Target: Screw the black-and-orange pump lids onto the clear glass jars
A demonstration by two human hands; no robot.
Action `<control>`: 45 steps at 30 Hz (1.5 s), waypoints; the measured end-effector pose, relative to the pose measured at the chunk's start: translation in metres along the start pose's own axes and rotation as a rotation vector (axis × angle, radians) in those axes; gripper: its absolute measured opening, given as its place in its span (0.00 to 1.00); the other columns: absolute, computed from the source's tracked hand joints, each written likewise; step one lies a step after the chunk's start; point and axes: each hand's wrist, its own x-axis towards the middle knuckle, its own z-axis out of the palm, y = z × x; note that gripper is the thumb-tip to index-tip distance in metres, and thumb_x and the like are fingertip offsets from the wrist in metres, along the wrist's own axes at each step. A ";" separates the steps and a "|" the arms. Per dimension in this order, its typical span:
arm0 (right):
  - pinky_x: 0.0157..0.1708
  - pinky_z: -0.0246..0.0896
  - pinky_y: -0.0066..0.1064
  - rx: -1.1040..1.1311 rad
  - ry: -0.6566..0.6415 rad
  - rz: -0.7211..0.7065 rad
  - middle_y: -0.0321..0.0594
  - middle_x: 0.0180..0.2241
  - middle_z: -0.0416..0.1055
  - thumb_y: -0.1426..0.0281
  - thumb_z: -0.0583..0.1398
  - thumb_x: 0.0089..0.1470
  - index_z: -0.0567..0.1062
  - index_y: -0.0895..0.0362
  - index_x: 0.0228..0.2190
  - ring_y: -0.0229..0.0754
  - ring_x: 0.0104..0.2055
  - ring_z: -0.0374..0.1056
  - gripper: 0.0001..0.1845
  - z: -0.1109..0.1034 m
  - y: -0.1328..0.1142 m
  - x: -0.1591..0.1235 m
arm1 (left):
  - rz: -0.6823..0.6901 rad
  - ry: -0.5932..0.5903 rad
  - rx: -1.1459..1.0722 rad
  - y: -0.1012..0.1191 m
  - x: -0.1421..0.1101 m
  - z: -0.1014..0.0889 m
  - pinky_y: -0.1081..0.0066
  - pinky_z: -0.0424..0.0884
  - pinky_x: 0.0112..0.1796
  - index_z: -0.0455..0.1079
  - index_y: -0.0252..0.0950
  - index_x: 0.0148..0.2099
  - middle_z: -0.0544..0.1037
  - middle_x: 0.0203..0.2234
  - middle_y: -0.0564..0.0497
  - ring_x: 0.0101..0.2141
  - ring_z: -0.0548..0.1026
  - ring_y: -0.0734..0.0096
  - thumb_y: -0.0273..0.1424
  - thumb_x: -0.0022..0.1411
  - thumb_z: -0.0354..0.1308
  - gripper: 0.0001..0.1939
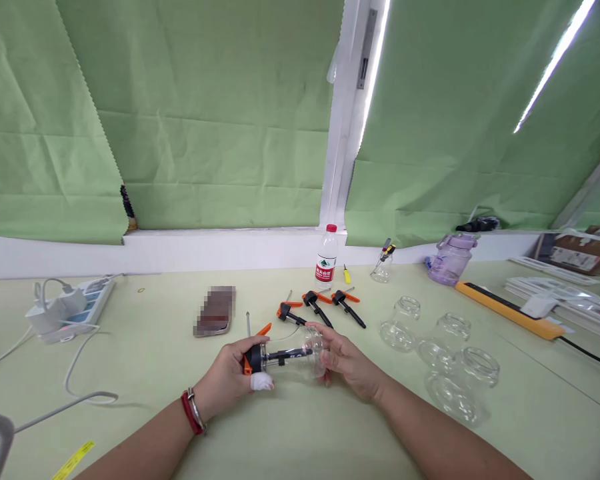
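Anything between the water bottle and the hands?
Head view: three orange-and-black clamps lie between the water bottle and the hands, which hold a clear jar.

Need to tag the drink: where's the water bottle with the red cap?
In the head view, the water bottle stands upright at the table's far edge, centre, against the white sill, just behind the three orange-and-black clamps.
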 end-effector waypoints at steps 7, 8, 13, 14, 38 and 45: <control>0.15 0.52 0.24 0.014 0.050 0.108 0.40 0.29 0.72 0.49 0.55 0.53 0.62 0.57 0.53 0.32 0.16 0.61 0.33 0.000 0.009 0.005 | 0.094 0.029 0.129 -0.006 0.000 -0.002 0.72 0.66 0.27 0.71 0.34 0.49 0.70 0.28 0.53 0.26 0.65 0.71 0.35 0.36 0.72 0.35; 0.14 0.51 0.24 0.013 0.058 0.124 0.40 0.28 0.72 0.48 0.53 0.54 0.62 0.58 0.52 0.31 0.15 0.60 0.33 0.000 0.012 0.006 | 0.100 0.029 0.143 -0.007 0.000 -0.002 0.72 0.65 0.27 0.70 0.34 0.50 0.70 0.29 0.53 0.26 0.65 0.71 0.35 0.36 0.72 0.35; 0.12 0.49 0.22 -0.017 0.072 0.141 0.40 0.25 0.72 0.44 0.48 0.53 0.64 0.60 0.49 0.31 0.13 0.59 0.36 -0.001 0.020 0.008 | 0.045 -0.008 0.071 -0.007 -0.001 -0.001 0.72 0.64 0.26 0.68 0.31 0.51 0.68 0.24 0.56 0.25 0.64 0.72 0.35 0.37 0.72 0.37; 0.12 0.50 0.22 -0.019 0.069 0.145 0.40 0.25 0.72 0.43 0.48 0.52 0.64 0.60 0.49 0.32 0.14 0.60 0.37 0.000 0.020 0.008 | 0.043 -0.007 0.054 -0.006 -0.001 -0.001 0.72 0.65 0.27 0.68 0.31 0.50 0.69 0.25 0.55 0.25 0.64 0.72 0.34 0.36 0.72 0.37; 0.26 0.63 0.31 0.002 0.039 0.007 0.42 0.42 0.65 0.56 0.62 0.50 0.57 0.49 0.56 0.37 0.27 0.69 0.35 0.005 0.002 0.001 | 0.006 0.005 -0.027 -0.006 0.001 -0.002 0.72 0.64 0.24 0.68 0.31 0.50 0.67 0.23 0.57 0.23 0.63 0.73 0.35 0.38 0.71 0.36; 0.21 0.58 0.27 0.049 0.065 0.079 0.32 0.23 0.67 0.54 0.60 0.51 0.58 0.53 0.55 0.36 0.21 0.64 0.35 0.008 0.002 0.003 | 0.045 0.023 0.069 -0.008 0.000 -0.004 0.70 0.66 0.30 0.70 0.32 0.48 0.70 0.27 0.54 0.28 0.67 0.69 0.34 0.39 0.71 0.32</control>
